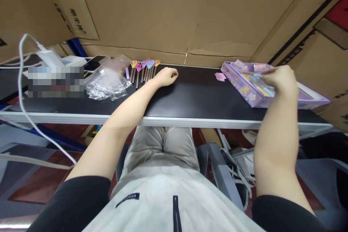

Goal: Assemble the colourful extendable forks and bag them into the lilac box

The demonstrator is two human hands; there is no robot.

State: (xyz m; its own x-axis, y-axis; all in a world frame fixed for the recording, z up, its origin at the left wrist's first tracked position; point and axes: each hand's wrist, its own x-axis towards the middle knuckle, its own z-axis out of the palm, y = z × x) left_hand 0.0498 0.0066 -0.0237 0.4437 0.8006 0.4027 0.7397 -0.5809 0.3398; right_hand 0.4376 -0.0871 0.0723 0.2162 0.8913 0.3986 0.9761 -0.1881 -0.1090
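My left hand rests on the black table with its fingers loosely curled, and nothing shows in them. Just left of it lies a row of several small back scratchers with metal rods and yellow, pink, purple and blue claw heads. Over on the right, my right hand reaches into an open purple cartoon-printed box. Its fingers point left over small colourful packets inside; the fingertips are blurred and partly hidden, so what they grip cannot be made out. A pink packet lies beside the box.
Clear plastic bags are heaped left of the back scratchers, near a small purple stick and a phone-like dark slab. A white cable hangs over the left table edge. Cardboard walls stand behind the table.
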